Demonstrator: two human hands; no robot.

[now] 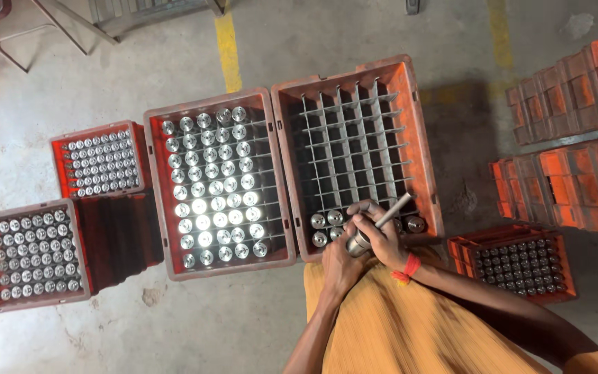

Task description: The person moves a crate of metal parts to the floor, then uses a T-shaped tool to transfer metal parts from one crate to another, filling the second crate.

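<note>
Full red crate (219,183) of shiny metal cylinders, end up, sits left of centre on the concrete floor (257,318). Two smaller red crates to its left: one further back (102,161), one nearer at the left edge (28,255), both packed with metal parts. Small crate (517,262) of darker parts at lower right. Stacks of orange crates (576,131) along the right edge. Yellow painted line (227,45) on the floor up top. Metal frame legs (43,28) in the top left corner.
</note>
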